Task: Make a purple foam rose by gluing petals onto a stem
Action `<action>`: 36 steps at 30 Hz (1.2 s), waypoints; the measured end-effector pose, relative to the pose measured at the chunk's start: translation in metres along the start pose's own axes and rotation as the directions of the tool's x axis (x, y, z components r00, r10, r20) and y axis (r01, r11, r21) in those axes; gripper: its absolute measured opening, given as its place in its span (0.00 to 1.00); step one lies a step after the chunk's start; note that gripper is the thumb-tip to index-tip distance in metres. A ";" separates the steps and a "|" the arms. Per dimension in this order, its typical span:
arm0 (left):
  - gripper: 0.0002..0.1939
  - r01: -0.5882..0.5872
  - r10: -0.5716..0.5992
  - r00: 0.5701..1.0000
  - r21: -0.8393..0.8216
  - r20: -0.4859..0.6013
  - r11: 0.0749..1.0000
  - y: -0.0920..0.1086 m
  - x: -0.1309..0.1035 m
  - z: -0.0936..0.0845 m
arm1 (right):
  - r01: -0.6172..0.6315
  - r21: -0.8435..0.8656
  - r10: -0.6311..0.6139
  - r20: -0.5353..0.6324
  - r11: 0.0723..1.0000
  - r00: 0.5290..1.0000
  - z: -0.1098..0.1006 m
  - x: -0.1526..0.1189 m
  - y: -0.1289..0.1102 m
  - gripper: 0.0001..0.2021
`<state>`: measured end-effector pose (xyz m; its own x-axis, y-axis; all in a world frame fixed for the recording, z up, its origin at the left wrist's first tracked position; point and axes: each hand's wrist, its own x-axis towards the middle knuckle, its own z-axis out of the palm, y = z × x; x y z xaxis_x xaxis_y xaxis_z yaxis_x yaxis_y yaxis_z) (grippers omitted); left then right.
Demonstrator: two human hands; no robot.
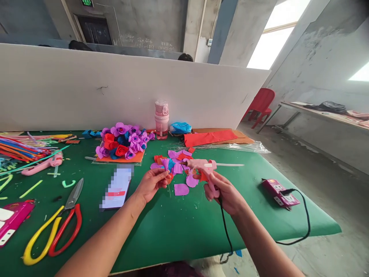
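Observation:
My left hand [154, 182] is closed in a pinch on a small purple paper flower [165, 164] with a thin stem below the fingers. A pink glue gun [205, 166] is in my right hand [223, 190], its fingers wrapped round the handle. The gun's nozzle points left, near the flower, and a clear glue stick juts from its back. Beneath and behind both hands lie loose purple, red and blue paper petals [181, 189]. Finished purple, red and blue flowers [122, 140] form a cluster at the back left.
Scissors [70, 207], a phone [117, 188] and pipe cleaners [21, 148] lie on the left. A pink bottle [162, 120] stands at the back beside a blue pouch [180, 127] and red paper [210, 137]. The black cord runs near a power strip [279, 193] at right.

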<state>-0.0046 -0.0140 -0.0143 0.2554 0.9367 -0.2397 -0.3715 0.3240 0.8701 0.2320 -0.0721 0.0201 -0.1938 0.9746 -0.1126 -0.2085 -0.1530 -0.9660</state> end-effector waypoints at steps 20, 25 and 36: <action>0.13 0.026 -0.026 1.000 0.003 -0.010 1.000 0.000 0.000 0.000 | 0.238 -0.579 -0.256 0.052 0.780 0.965 0.021 0.000 -0.003 0.19; 0.12 0.037 -0.037 0.999 0.019 -0.013 0.999 0.002 -0.002 0.000 | 0.253 -0.632 -0.280 0.059 0.732 0.958 0.022 0.002 0.003 0.16; 0.12 0.039 -0.039 0.999 0.034 0.004 0.999 0.001 -0.003 0.001 | 0.260 -0.670 -0.296 0.062 0.695 0.953 0.028 0.005 0.003 0.17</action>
<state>-0.0048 -0.0167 -0.0119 0.2731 0.9229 -0.2716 -0.3311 0.3552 0.8742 0.2037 -0.0724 0.0237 -0.1825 0.9640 0.1935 0.4473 0.2567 -0.8567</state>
